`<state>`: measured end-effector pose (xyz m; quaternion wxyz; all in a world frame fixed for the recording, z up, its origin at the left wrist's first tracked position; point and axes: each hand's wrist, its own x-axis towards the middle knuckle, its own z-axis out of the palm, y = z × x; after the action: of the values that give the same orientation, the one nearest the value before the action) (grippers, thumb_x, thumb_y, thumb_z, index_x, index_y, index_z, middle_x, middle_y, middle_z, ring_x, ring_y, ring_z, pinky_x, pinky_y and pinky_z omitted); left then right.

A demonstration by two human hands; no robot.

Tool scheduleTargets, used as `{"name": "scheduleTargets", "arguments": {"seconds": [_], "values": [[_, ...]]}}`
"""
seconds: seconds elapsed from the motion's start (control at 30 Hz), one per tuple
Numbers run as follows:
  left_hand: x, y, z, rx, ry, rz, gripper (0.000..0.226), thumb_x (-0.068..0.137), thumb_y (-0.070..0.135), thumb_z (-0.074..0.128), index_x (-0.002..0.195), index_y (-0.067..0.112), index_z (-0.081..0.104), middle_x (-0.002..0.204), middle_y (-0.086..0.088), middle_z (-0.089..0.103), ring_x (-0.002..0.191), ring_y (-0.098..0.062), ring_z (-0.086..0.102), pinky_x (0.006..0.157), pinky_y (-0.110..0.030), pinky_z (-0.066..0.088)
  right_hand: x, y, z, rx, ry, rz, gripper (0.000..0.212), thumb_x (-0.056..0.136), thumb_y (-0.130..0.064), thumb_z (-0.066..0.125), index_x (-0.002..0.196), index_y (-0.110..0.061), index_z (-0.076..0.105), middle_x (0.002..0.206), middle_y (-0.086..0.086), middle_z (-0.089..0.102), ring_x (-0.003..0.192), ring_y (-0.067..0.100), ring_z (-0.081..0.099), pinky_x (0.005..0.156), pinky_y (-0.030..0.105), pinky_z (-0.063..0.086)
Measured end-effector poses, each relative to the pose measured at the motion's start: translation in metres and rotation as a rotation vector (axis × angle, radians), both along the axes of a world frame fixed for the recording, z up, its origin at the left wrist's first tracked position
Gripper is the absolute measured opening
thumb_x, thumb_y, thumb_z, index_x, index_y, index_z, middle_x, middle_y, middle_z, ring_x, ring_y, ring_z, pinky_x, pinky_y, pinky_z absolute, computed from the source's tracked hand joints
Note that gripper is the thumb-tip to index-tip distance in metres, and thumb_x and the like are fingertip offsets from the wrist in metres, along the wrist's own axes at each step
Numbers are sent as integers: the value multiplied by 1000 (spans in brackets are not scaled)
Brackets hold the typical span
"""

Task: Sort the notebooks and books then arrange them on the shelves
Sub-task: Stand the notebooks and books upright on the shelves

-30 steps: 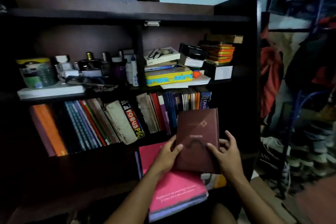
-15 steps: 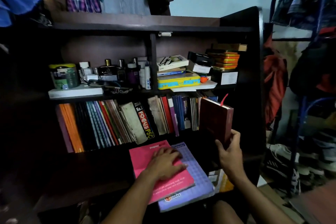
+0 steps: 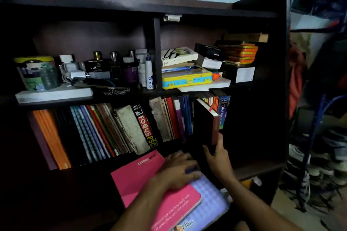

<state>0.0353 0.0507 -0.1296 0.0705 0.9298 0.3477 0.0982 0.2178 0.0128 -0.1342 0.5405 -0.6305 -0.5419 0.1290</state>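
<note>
My right hand [image 3: 216,157] grips the bottom of a dark maroon diary [image 3: 206,125], which stands upright in the middle shelf among the row of books [image 3: 172,118], next to a blue dictionary [image 3: 223,110]. My left hand [image 3: 180,169] rests flat on a pink notebook [image 3: 142,174] that lies on top of a lilac checked notebook [image 3: 210,195], both low in front of me. Further left on the same shelf lean several more notebooks [image 3: 90,133].
The dark wooden bookcase [image 3: 281,80] has an upper shelf with bottles [image 3: 112,65], a tin [image 3: 35,73], a yellow-blue case [image 3: 185,78] and stacked boxes [image 3: 238,52]. The shelf has a dark gap right of the dictionary. Clothes on a rack [image 3: 319,62] and shoes crowd the right.
My right hand lifted the maroon diary off the lap stack, turned it upright and slid it into the middle shelf's row. My left hand dropped flat onto the pink notebook.
</note>
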Motion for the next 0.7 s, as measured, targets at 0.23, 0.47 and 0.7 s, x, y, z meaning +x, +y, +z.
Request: {"name": "scheduleTargets", "arguments": {"seconds": [0.23, 0.47, 0.7], "values": [[-34, 28, 4, -35, 67, 139, 37, 96, 64, 45, 91, 30, 60, 99, 15, 49, 106, -14, 44, 82, -37, 27, -9, 18, -6, 14, -73, 44, 71, 92, -30, 71, 150, -31, 30, 107, -3, 72, 93, 12, 70, 69, 11, 47], [3, 70, 38, 99, -829, 315, 51, 97, 38, 58, 146, 26, 45, 148, 1, 50, 131, -17, 51, 104, -32, 45, -20, 41, -6, -59, -226, 72, 84, 84, -33, 74, 153, -47, 28, 116, 1, 73, 106, 21, 69, 81, 26, 50], [35, 66, 4, 57, -951, 87, 106, 82, 77, 55, 161, 23, 9, 169, 3, 8, 155, -8, 4, 121, -16, 5, -5, 54, -13, 68, -269, 186, 79, 78, -38, 60, 150, -53, 31, 117, -10, 70, 99, 9, 69, 76, 9, 48]]}}
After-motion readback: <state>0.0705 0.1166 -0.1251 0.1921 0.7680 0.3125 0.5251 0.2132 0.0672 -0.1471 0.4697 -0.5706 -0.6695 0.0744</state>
